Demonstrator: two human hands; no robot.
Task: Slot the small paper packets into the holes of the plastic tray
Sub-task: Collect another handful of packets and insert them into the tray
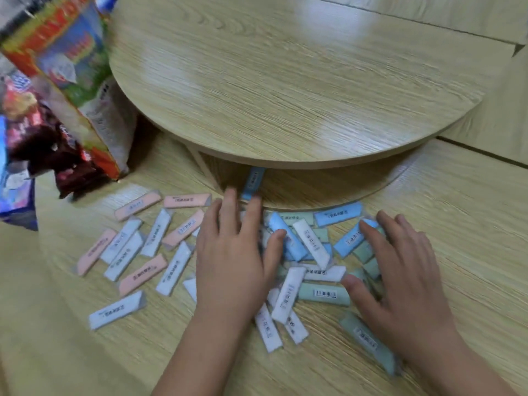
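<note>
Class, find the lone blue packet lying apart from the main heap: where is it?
Head view, centre: the blue packet lies on the floor, partly under the round table's near edge, just past the fingers of the left hand.

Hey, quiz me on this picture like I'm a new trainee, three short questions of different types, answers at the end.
1. True or false: the left hand and the right hand are both over the scattered packets.
2. The lone blue packet lies: A) on top of the round table, B) partly under its edge, C) in a cup.
3. Fill in: packets left of the left hand are white and ____.
Key: 1 true; 2 B; 3 pink.
</note>
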